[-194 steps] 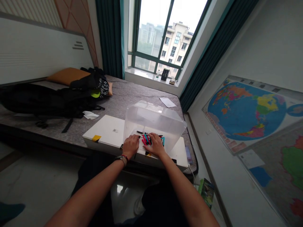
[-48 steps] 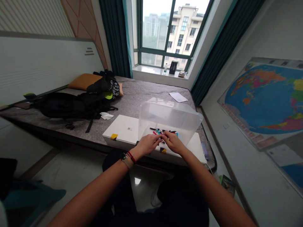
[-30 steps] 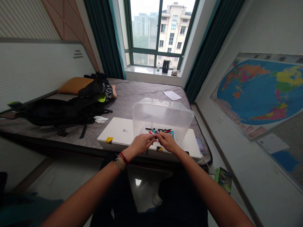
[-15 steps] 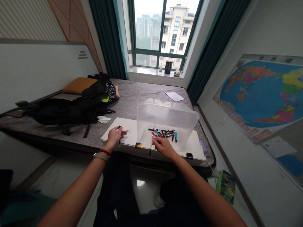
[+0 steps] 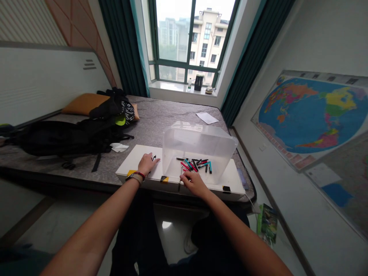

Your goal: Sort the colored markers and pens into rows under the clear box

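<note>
A clear plastic bin [image 5: 198,143] lies on its side with its opening toward me. Inside it is a loose pile of pens [image 5: 195,165] in black, red, teal and white. The bin rests on white cardboard boxes [image 5: 130,157]. To the left of the bin, low over the box top, my left hand [image 5: 147,165] is closed on a black pen [image 5: 154,157]. My right hand [image 5: 193,181] is at the front edge of the bin, just before the pile, its fingers curled together; whatever they may pinch is hidden.
Under the boxes is a grey-covered bed [image 5: 161,111]. A black backpack [image 5: 66,136] and a crumpled tissue [image 5: 119,147] lie to the left, a white sheet of paper [image 5: 207,117] behind the bin. A green package [image 5: 267,222] is on the floor at right.
My left hand has moved right toward the bin and turned, keeping the black pen. My right hand has drawn slightly back from the pens. The view has shifted a little.
</note>
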The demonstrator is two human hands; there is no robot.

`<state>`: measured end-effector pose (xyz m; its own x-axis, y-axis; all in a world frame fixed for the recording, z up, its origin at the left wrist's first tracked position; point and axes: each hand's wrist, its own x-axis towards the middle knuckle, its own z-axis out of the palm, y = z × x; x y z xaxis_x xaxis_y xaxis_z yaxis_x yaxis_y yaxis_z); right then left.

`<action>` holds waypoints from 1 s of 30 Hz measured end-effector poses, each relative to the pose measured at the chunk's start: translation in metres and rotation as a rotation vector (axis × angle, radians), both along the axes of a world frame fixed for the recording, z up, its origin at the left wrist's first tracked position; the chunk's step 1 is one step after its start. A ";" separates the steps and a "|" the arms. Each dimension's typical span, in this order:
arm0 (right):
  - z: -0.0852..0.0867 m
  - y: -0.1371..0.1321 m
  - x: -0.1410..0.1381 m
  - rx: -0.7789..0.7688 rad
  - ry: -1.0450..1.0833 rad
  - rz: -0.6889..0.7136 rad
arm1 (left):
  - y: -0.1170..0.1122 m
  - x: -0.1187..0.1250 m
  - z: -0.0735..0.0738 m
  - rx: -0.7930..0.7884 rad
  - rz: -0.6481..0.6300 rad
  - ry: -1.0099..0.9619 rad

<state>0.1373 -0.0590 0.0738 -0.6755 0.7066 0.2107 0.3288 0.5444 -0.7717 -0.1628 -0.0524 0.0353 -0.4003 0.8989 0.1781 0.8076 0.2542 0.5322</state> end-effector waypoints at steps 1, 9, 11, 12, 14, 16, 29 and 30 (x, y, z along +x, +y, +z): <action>-0.001 -0.002 -0.002 -0.001 0.004 0.000 | -0.008 -0.001 0.000 0.017 0.020 0.005; -0.002 -0.040 -0.087 -0.031 0.046 0.113 | -0.117 -0.013 0.000 0.182 0.175 -0.196; -0.002 -0.051 -0.126 -0.042 0.069 0.121 | -0.122 -0.030 0.009 0.197 0.166 -0.177; -0.002 -0.055 -0.146 -0.045 0.082 0.116 | -0.119 -0.043 0.014 0.212 0.171 -0.155; -0.005 -0.056 -0.186 -0.036 0.104 0.104 | -0.102 -0.078 0.024 0.242 0.194 -0.106; -0.009 -0.050 -0.223 -0.005 0.124 0.095 | -0.083 -0.122 0.029 0.252 0.190 -0.063; -0.031 -0.055 -0.390 -0.266 0.163 0.057 | -0.237 -0.380 -0.162 -0.402 0.412 -0.236; -0.042 -0.065 -0.406 -0.277 0.156 0.102 | -0.250 -0.395 -0.173 -0.465 0.423 -0.271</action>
